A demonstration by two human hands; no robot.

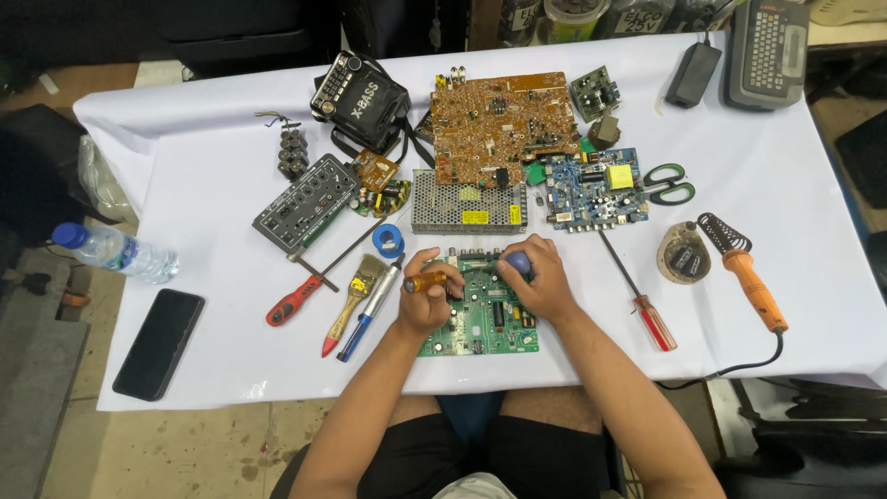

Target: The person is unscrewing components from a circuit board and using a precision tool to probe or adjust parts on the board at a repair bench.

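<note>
White cloth is covering the worktop (795, 185), and a green circuit board (480, 319) is lying at its near edge. Over that board, the left hand (427, 298) is clenching its grip around an amber-handled screwdriver (425, 282), while the right hand (540, 282) is closing its grip on a blue-capped tool (518, 261). Right of the board, a soldering iron (753, 286) is resting; left of it, a paintbrush (356, 296) is lying.

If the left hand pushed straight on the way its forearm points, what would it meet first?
Probably the perforated metal power supply box, just beyond the green circuit board under the left hand; depth is unclear.
</note>
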